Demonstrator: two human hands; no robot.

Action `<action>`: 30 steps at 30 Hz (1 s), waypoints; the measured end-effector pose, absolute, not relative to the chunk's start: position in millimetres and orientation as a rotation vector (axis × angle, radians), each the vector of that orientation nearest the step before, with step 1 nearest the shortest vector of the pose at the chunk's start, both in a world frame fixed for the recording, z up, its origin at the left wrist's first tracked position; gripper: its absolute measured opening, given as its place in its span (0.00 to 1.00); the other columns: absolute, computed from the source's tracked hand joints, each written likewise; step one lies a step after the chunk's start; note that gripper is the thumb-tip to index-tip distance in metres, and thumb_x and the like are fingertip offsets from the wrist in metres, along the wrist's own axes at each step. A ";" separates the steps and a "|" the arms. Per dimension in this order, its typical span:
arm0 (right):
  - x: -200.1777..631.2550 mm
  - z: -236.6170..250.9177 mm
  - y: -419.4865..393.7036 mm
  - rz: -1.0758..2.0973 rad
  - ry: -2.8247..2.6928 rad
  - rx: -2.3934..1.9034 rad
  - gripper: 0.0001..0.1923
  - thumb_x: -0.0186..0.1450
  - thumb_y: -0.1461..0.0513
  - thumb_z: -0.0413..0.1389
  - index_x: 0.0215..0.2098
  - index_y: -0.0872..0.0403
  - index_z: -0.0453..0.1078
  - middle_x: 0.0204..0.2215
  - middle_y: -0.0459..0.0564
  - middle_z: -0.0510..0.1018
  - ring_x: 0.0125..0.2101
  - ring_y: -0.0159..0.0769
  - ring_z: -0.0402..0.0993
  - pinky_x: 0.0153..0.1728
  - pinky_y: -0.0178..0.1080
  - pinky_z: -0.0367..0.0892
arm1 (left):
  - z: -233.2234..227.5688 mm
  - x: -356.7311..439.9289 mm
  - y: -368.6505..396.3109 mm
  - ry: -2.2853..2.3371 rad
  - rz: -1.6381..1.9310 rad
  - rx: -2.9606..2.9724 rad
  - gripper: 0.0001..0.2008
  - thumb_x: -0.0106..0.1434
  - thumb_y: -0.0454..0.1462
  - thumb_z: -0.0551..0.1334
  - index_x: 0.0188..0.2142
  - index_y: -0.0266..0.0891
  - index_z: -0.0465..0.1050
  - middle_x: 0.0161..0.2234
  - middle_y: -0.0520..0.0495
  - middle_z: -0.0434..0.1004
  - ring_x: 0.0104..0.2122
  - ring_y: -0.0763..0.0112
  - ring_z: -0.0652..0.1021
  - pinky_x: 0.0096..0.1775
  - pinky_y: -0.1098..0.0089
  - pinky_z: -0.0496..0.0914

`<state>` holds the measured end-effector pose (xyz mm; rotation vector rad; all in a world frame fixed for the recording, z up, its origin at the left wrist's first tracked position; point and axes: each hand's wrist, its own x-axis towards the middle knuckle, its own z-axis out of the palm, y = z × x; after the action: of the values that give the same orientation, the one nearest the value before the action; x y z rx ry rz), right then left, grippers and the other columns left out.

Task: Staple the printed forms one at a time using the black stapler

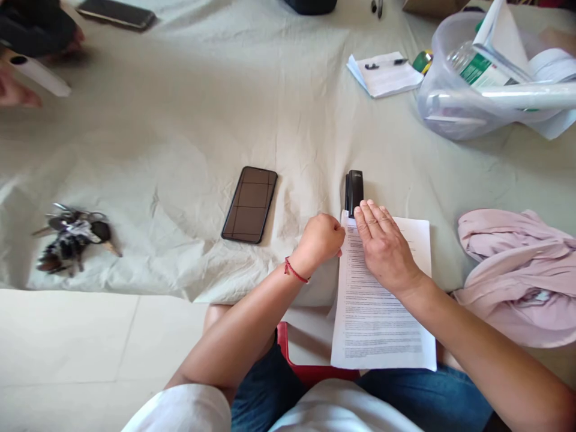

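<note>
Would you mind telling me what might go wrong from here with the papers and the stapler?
The lower part of the papers hangs past the edge of the table, so they might sag or slide if the flat right hand lifted. That hand's fingers lie close beside the stapler, so one could perhaps get nipped if it were pressed.

Forward-and-down view from the head

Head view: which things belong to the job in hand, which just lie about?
Likely in the job:
printed paper under the right hand
black stapler at the paper's top edge

Seemingly lying about:
near phone
far phone
keys
pink cloth
white papers
plastic tub
</note>
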<state>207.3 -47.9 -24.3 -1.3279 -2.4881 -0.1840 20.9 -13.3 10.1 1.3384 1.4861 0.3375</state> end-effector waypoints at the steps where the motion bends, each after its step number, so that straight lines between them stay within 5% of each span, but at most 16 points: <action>1: 207.1 -24.6 -48.0 -0.200 -2.489 -1.324 0.31 0.78 0.74 0.45 0.78 0.65 0.61 0.71 0.71 0.74 0.75 0.58 0.68 0.73 0.67 0.70 | 10.8 21.1 -13.4 1.490 0.334 1.342 0.22 0.66 0.28 0.58 0.16 0.43 0.66 0.16 0.49 0.75 0.22 0.70 0.72 0.29 0.69 0.65; 21: 204.3 -11.5 -50.1 -0.006 -2.509 -1.465 0.32 0.78 0.74 0.45 0.79 0.62 0.63 0.75 0.68 0.70 0.77 0.56 0.64 0.76 0.66 0.65 | 10.6 19.6 -12.2 1.489 0.326 1.326 0.21 0.64 0.27 0.58 0.15 0.43 0.66 0.15 0.49 0.74 0.21 0.71 0.71 0.28 0.70 0.64; 30: 214.4 34.5 -25.1 0.080 -2.605 -1.386 0.25 0.77 0.70 0.48 0.67 0.64 0.77 0.67 0.66 0.80 0.68 0.56 0.78 0.72 0.63 0.71 | 15.8 19.5 -10.6 1.482 0.334 1.318 0.23 0.63 0.26 0.59 0.14 0.43 0.64 0.15 0.50 0.74 0.22 0.70 0.71 0.30 0.70 0.65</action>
<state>214.4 -25.1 34.5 -1.3859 -2.6048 0.0797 19.5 -10.6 15.8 1.3184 1.4820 0.3343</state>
